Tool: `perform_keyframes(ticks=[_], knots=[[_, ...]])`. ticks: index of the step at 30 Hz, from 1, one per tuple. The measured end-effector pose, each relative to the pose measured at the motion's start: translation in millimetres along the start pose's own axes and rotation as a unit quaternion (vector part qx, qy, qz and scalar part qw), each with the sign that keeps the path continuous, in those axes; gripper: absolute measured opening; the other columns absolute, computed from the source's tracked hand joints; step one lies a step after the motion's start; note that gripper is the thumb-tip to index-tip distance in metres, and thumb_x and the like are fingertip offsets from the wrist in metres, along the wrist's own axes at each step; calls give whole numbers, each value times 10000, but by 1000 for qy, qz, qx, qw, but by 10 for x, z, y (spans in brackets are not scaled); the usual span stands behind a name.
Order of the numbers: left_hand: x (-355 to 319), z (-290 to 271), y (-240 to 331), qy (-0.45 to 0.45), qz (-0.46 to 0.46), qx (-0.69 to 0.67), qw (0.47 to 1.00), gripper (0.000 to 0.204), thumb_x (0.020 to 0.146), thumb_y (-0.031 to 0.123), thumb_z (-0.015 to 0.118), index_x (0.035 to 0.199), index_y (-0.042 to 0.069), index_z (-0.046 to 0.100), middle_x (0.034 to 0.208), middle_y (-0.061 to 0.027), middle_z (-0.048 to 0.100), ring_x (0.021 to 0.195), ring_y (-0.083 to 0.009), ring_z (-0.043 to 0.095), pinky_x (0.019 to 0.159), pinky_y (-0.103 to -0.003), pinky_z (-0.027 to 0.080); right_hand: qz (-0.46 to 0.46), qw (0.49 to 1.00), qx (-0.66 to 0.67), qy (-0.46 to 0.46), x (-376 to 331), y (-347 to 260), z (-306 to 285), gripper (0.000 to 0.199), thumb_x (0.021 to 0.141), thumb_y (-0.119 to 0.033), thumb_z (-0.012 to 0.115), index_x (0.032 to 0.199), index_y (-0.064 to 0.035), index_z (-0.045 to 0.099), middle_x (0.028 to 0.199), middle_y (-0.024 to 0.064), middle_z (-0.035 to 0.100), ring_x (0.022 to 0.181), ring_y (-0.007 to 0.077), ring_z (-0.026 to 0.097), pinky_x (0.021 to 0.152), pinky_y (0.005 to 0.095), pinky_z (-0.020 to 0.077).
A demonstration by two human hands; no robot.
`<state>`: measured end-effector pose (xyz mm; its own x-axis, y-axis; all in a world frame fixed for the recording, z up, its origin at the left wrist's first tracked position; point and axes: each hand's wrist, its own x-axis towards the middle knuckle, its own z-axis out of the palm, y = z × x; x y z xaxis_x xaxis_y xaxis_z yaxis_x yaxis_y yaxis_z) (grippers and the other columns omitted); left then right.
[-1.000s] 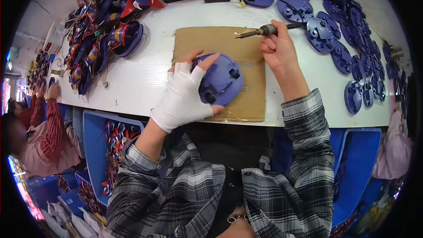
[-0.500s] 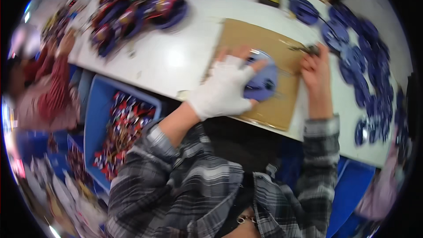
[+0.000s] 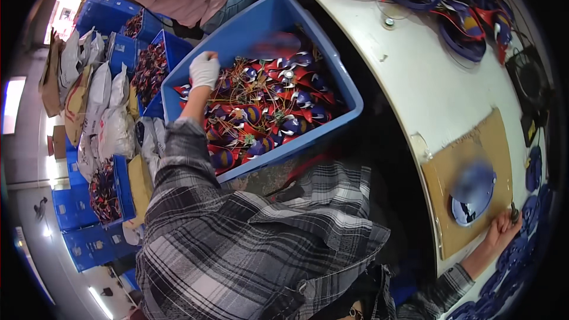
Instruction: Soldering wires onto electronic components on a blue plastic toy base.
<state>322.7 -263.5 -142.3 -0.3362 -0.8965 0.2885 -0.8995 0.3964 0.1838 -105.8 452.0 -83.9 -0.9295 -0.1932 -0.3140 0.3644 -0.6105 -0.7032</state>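
Background, far left: stacked blue crates (image 3: 89, 246), pale sacks (image 3: 98, 101). Next, my gloved left hand (image 3: 204, 71): arm outstretched, over the left side of a blue bin (image 3: 249, 29); fingers curled in, whether holding anything I cannot tell. Bin contents: heaped red-and-purple parts (image 3: 255, 109). White counter (image 3: 409, 83), bearing cardboard (image 3: 495, 142); on that, one blue-purple shell (image 3: 476, 201). Far right, my bare right hand (image 3: 501, 232): beside the shell, fingers closed round a dark tool handle (image 3: 514, 213).

Head (left fisheye) | faces down — toward big blue bin (image 3: 243, 32) | near
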Motion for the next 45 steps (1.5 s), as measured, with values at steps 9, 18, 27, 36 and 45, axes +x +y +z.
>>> perform_keyframes(ticks=[9,18,27,36,45], knots=[[-126,66,-396,-74,77,113,988,182,700,205,620,827,95,689,869,-148,651,870,-314,616,790,-376,483,-58,995,-19,73,-101,81,192,300,917,-163,517,679,-46,377,540,12,293,392,66,220,367,207,189],[-1291,67,628,-185,182,283,923,362,627,332,691,856,53,673,806,-116,656,826,-257,637,779,-407,481,-49,998,-20,30,-22,14,23,306,909,-147,528,665,-46,373,537,13,291,397,67,232,372,209,193],[-858,-637,789,-334,5,153,930,396,641,318,717,908,34,649,854,-118,666,792,-202,643,732,-321,463,-41,999,-5,18,-24,60,44,271,906,-147,528,687,-33,416,524,7,285,403,64,236,368,211,186],[-291,-1871,711,-74,-18,-227,971,367,722,270,719,951,7,604,799,-15,591,691,-88,519,626,-217,407,-36,999,-4,13,-17,69,0,269,903,-179,532,690,-31,460,522,5,301,407,66,224,365,211,167],[-102,-2518,2101,-161,211,-436,860,461,759,322,618,1100,18,555,908,-14,593,796,-94,552,697,-217,419,-37,999,24,7,69,119,-149,248,897,-232,540,709,-76,499,524,10,395,386,49,249,342,192,180]])
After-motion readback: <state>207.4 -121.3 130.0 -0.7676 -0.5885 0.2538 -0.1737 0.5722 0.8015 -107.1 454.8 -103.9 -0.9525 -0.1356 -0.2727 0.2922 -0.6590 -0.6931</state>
